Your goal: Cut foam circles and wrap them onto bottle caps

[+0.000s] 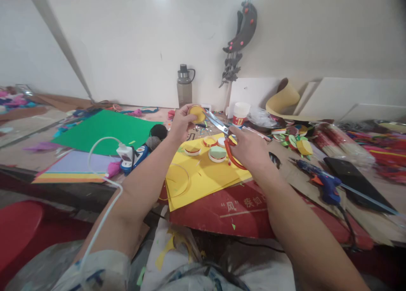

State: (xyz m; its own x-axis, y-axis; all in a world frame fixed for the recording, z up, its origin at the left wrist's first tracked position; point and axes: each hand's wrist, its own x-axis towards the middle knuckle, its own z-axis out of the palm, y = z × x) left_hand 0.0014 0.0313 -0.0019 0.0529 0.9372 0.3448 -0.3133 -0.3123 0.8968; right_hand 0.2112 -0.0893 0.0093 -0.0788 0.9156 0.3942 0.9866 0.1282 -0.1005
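Raised over the table, my left hand (181, 124) pinches a round yellow disc (197, 113) by its edge. My right hand (249, 145) grips a pair of scissors (226, 132) with red handles, blades apart and tips close to the disc's right side. Whether the blades touch the disc I cannot tell. Below both hands, yellow sheets (203, 177) lie on the table. On them sit several small round layered pieces, among them a green-topped one (217, 152) and a brown-topped one (192, 149).
A green sheet (104, 132) and coloured paper (71, 166) lie left, near a power plug (127, 152) with a white cable. A bottle (184, 88) and paper cup (240, 113) stand behind. At right are a glue gun (320, 179) and a black phone (358, 183).
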